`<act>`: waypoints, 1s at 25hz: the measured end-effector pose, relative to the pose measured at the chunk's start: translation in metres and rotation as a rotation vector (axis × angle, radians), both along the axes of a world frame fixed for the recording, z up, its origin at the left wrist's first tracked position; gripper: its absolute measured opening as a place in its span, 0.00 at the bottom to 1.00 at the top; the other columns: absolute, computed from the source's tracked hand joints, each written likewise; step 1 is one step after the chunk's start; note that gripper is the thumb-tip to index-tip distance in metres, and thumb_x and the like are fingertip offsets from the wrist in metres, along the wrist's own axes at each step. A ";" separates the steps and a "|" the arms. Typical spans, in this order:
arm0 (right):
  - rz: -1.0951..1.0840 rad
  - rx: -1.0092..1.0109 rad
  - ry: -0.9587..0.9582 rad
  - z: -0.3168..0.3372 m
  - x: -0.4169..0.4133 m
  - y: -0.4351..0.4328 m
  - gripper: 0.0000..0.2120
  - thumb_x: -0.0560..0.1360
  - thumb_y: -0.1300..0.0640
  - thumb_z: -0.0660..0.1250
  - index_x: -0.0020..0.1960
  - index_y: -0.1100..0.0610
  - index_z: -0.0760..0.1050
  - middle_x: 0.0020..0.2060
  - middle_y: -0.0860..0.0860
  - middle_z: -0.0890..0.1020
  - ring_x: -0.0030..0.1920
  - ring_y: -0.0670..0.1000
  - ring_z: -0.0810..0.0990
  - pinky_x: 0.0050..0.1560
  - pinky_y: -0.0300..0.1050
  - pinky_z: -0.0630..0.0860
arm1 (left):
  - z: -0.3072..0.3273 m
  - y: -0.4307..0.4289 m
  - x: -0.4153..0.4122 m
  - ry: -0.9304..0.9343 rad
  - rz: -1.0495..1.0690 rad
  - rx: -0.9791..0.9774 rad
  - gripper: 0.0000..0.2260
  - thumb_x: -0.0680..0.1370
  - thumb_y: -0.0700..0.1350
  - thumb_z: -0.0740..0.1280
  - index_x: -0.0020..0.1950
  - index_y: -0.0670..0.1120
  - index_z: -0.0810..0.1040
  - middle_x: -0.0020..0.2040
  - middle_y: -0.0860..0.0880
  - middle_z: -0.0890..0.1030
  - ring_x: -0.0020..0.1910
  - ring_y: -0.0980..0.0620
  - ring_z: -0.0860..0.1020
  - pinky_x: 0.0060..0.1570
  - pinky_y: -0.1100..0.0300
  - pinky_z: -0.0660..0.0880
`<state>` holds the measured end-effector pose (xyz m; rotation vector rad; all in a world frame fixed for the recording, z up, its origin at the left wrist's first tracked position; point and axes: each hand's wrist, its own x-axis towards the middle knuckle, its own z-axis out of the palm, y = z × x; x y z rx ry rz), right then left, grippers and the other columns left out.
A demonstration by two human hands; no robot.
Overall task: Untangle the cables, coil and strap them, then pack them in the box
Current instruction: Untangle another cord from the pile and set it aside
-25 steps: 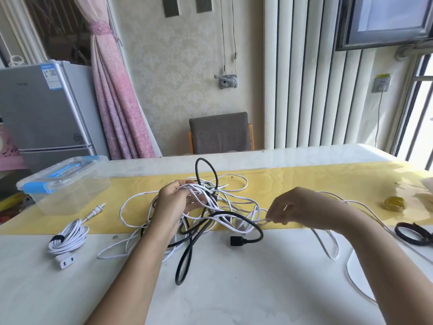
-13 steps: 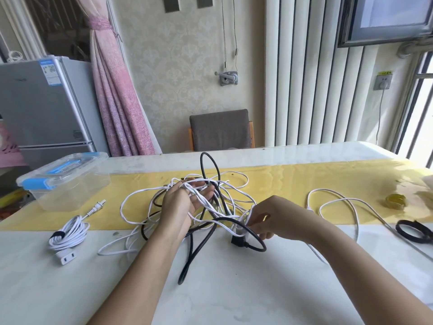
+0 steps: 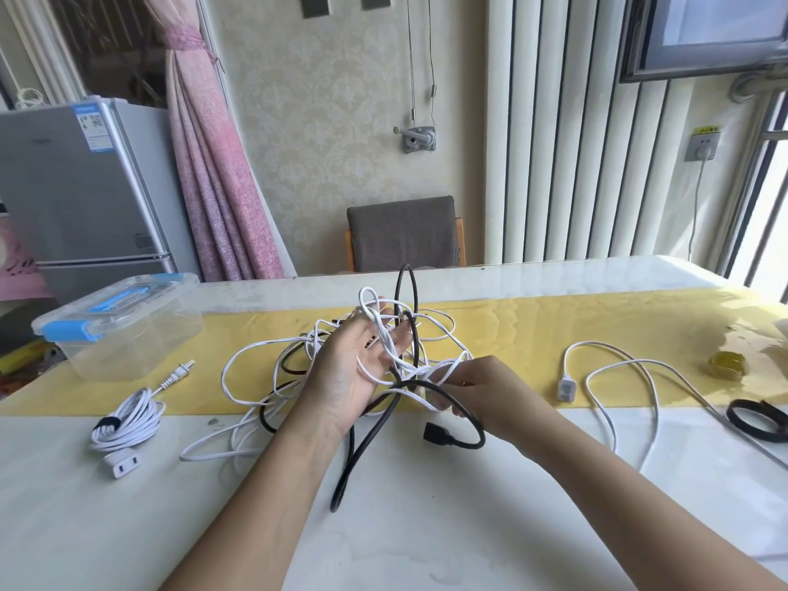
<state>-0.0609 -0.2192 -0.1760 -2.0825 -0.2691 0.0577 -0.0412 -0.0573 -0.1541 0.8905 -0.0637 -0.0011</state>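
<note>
A tangle of white cable (image 3: 264, 360) and black cable (image 3: 366, 454) lies mid-table. My left hand (image 3: 354, 368) is palm up under the knot, with white and black strands draped across its straight fingers. My right hand (image 3: 482, 390) pinches a white strand at the knot's right side. The black cable's plug (image 3: 437, 435) lies just below that hand. A loose white length with a small white connector (image 3: 566, 388) trails to the right. One white cable (image 3: 128, 420) lies coiled and strapped at the left. The clear box with a blue-latched lid (image 3: 115, 322) stands shut at the far left.
A black strap loop (image 3: 752, 420) and a yellow tape roll (image 3: 727, 364) lie at the right edge. A yellow runner (image 3: 597, 322) crosses the white table (image 3: 426, 526). A grey chair (image 3: 403, 232) stands behind the table, a fridge (image 3: 81, 189) at the left.
My right hand moved left from the loose strand into the knot. My left hand turned palm up and lifted the tangle. The white connector end now lies free on the runner.
</note>
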 end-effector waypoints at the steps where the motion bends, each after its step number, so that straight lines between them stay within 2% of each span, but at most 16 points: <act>1: -0.011 0.045 0.013 0.000 0.000 0.000 0.12 0.75 0.59 0.65 0.39 0.67 0.75 0.32 0.55 0.68 0.34 0.50 0.62 0.34 0.42 0.59 | -0.001 -0.001 0.000 0.018 0.058 0.045 0.06 0.78 0.39 0.63 0.43 0.40 0.78 0.43 0.43 0.79 0.42 0.47 0.81 0.44 0.57 0.81; 3: -0.043 0.160 0.016 0.004 0.002 -0.002 0.09 0.76 0.59 0.66 0.41 0.64 0.79 0.32 0.53 0.71 0.33 0.50 0.65 0.34 0.39 0.62 | -0.003 0.001 0.003 0.074 0.128 0.114 0.12 0.78 0.40 0.65 0.35 0.43 0.81 0.36 0.46 0.78 0.31 0.52 0.79 0.34 0.62 0.80; 5: -0.069 0.311 0.008 0.008 0.004 -0.006 0.07 0.76 0.62 0.67 0.41 0.59 0.81 0.30 0.49 0.75 0.32 0.48 0.70 0.35 0.34 0.68 | -0.004 0.001 0.002 0.092 0.066 0.181 0.10 0.78 0.43 0.65 0.39 0.42 0.81 0.35 0.45 0.80 0.31 0.52 0.80 0.36 0.61 0.80; 7: -0.109 0.395 -0.010 0.012 0.005 -0.010 0.09 0.76 0.65 0.66 0.41 0.57 0.81 0.29 0.48 0.76 0.32 0.47 0.73 0.38 0.35 0.75 | -0.004 0.000 -0.001 0.056 -0.022 0.229 0.08 0.77 0.44 0.65 0.46 0.39 0.79 0.39 0.43 0.82 0.35 0.50 0.81 0.42 0.59 0.80; 9: -0.154 0.398 -0.040 0.012 0.006 -0.012 0.08 0.76 0.66 0.65 0.43 0.59 0.81 0.31 0.50 0.77 0.32 0.46 0.74 0.38 0.35 0.75 | -0.004 -0.004 -0.004 -0.015 -0.063 0.238 0.08 0.75 0.43 0.65 0.48 0.39 0.78 0.39 0.43 0.83 0.36 0.49 0.81 0.45 0.58 0.79; 12: -0.122 0.476 -0.009 0.014 0.005 -0.013 0.06 0.74 0.69 0.65 0.48 0.68 0.80 0.34 0.55 0.75 0.31 0.46 0.71 0.37 0.36 0.72 | -0.003 -0.008 -0.008 -0.071 -0.026 0.226 0.04 0.77 0.39 0.63 0.46 0.39 0.75 0.33 0.45 0.79 0.32 0.50 0.78 0.38 0.59 0.80; 14: -0.043 0.582 0.070 0.017 0.003 -0.015 0.08 0.74 0.69 0.66 0.51 0.72 0.77 0.32 0.54 0.72 0.30 0.46 0.67 0.36 0.37 0.67 | -0.005 -0.009 -0.008 -0.061 0.032 0.245 0.05 0.79 0.38 0.62 0.45 0.40 0.76 0.32 0.47 0.77 0.30 0.52 0.76 0.34 0.61 0.78; 17: 0.009 0.568 0.145 0.024 0.000 -0.020 0.08 0.74 0.66 0.66 0.51 0.71 0.78 0.25 0.47 0.67 0.27 0.45 0.60 0.30 0.34 0.61 | -0.005 -0.008 -0.007 -0.099 0.048 0.292 0.05 0.76 0.41 0.65 0.45 0.40 0.77 0.31 0.49 0.75 0.29 0.55 0.73 0.34 0.64 0.74; 19: 0.024 0.532 0.150 0.028 -0.001 -0.023 0.10 0.75 0.65 0.66 0.51 0.72 0.77 0.23 0.46 0.63 0.25 0.44 0.57 0.25 0.33 0.57 | -0.004 -0.005 -0.008 -0.137 -0.003 0.291 0.09 0.72 0.43 0.67 0.47 0.39 0.78 0.32 0.49 0.74 0.30 0.56 0.72 0.34 0.66 0.72; 21: 0.050 0.487 0.132 0.029 -0.001 -0.024 0.10 0.76 0.64 0.65 0.49 0.73 0.75 0.22 0.46 0.62 0.24 0.44 0.56 0.24 0.33 0.55 | -0.002 -0.002 -0.008 -0.163 -0.066 0.271 0.13 0.70 0.42 0.67 0.52 0.38 0.78 0.37 0.48 0.78 0.32 0.56 0.73 0.34 0.67 0.71; 23: 0.063 0.447 0.109 0.029 -0.001 -0.024 0.12 0.76 0.64 0.65 0.47 0.76 0.74 0.24 0.49 0.65 0.24 0.45 0.58 0.25 0.34 0.59 | -0.003 -0.003 -0.009 -0.181 -0.107 0.295 0.16 0.69 0.40 0.68 0.56 0.38 0.77 0.43 0.47 0.82 0.34 0.58 0.72 0.35 0.69 0.70; 25: 0.085 0.451 0.114 0.026 0.000 -0.024 0.14 0.75 0.63 0.66 0.49 0.78 0.73 0.30 0.55 0.70 0.26 0.45 0.61 0.28 0.35 0.65 | -0.003 -0.005 -0.010 -0.175 -0.111 0.313 0.16 0.69 0.40 0.68 0.56 0.38 0.76 0.43 0.47 0.83 0.34 0.57 0.69 0.33 0.69 0.68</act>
